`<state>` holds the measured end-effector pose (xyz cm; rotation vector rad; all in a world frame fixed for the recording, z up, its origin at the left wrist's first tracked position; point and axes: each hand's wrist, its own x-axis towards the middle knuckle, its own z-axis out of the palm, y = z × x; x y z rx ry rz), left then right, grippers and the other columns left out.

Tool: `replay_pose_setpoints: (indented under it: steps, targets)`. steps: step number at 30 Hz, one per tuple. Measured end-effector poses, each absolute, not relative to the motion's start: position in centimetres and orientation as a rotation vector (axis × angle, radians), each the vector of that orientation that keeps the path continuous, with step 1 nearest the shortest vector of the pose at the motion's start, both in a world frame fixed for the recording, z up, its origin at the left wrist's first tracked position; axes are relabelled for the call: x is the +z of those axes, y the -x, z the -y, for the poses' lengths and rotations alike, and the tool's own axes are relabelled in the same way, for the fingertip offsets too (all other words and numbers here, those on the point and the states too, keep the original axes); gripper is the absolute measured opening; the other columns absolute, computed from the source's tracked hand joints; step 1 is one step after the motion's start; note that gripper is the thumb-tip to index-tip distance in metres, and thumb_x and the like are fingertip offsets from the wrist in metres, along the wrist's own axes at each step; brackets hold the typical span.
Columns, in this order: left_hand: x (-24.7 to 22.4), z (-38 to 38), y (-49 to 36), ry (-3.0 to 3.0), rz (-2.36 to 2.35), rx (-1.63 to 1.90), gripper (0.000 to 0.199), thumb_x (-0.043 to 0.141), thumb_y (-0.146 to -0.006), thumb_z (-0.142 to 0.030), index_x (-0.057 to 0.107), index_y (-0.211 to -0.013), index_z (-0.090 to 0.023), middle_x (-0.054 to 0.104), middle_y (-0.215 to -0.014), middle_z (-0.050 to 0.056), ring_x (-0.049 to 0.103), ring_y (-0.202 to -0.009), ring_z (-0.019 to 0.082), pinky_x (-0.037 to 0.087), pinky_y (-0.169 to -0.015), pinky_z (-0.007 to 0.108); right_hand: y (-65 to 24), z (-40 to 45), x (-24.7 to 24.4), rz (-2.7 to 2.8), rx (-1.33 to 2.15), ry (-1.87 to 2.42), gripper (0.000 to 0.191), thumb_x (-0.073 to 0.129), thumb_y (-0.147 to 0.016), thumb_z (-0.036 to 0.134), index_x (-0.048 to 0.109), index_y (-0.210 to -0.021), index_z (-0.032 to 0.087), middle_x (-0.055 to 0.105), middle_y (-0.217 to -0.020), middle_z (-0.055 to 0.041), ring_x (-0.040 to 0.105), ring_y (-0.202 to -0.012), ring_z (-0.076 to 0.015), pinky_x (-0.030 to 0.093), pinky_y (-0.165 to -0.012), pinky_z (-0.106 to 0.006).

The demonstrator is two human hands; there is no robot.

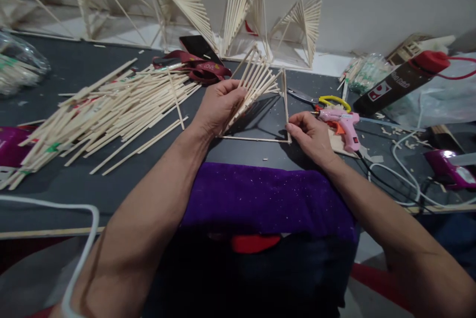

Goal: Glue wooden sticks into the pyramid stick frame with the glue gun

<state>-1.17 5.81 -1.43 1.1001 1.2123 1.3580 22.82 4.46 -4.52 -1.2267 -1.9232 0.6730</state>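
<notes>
A frame of thin wooden sticks [256, 82] stands on the dark table in front of me, with a fan of slanted sticks across its left and upper part. My left hand [221, 102] is closed on its left side, thumb against the lower ends of the fan. At the frame's right corner, my right hand [310, 134] pinches the upright stick between thumb and fingers. One bottom stick runs along the table between both hands. Just beyond my right hand lies a pink hot glue gun [344, 124] with an orange trigger. My left fingertips are partly hidden behind the sticks.
Loose wooden sticks [130, 104] are heaped on the left. Finished stick models [240, 15] line the wall. Yellow-handled pliers [332, 101], a dark bottle [401, 82] with a red cap, and a white cable [409, 171] lie to the right. A maroon lanyard [203, 67] lies behind.
</notes>
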Motion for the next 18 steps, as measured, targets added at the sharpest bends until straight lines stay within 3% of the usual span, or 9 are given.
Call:
replay_pose_setpoints:
  steps: [6,18]
  targets:
    - [-1.49,-5.88,1.14,-1.092,-1.183,1.391,0.013,0.061,-0.081,-0.020,0.070,-0.087,-0.014,0.066,-0.072,0.002,0.062,-0.066,0.013,0.050,-0.057,0.022,-22.96,-4.71,-4.69,1.993,0.675,1.194,0.020,0.059,-0.088,0.038,0.061,-0.083,0.019,0.057,-0.067,0.0020,0.049,-0.061,-0.0113,0.038,-0.059,-0.025]
    - [-1.98,-6.15,1.70,-1.120,-1.155,1.395,0.019,0.065,-0.078,-0.025,0.069,-0.095,-0.016,0.070,-0.079,0.003,0.061,-0.060,0.013,0.049,-0.049,0.022,-22.65,-4.14,-4.56,2.064,0.673,1.182,0.020,0.057,-0.088,0.036,0.062,-0.079,0.018,0.060,-0.064,0.0014,0.053,-0.060,-0.0118,0.038,-0.059,-0.025]
